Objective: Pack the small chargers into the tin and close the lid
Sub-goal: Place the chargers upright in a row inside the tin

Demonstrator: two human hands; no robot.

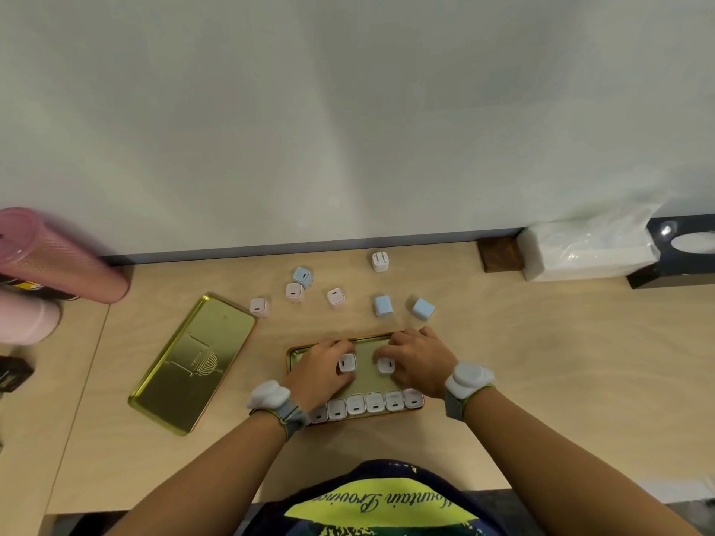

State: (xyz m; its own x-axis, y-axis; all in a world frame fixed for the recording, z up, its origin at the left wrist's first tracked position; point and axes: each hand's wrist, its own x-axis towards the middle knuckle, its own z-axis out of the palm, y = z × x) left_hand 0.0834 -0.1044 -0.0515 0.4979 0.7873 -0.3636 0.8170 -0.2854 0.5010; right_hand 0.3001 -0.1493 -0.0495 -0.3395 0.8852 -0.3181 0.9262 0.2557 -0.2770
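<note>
An open gold tin (pixel 365 383) lies in front of me, with a row of several white chargers (pixel 365 403) standing along its near wall. Over the tin's middle, my left hand (pixel 323 371) pinches a white charger (pixel 347 362). My right hand (pixel 416 361) pinches another white charger (pixel 386 364) beside it. The gold lid (pixel 193 361) lies flat to the left of the tin. Several loose chargers sit beyond the tin: pink ones (pixel 336 296) (pixel 294 292) (pixel 257 306), blue ones (pixel 382 306) (pixel 422 308) (pixel 303 275), and a white one (pixel 380 261).
Two pink bottles (pixel 58 257) lie at the far left edge. A white tissue pack (pixel 584 251) and a dark box (pixel 681 251) stand at the back right against the wall. A small brown block (pixel 499 254) sits beside them.
</note>
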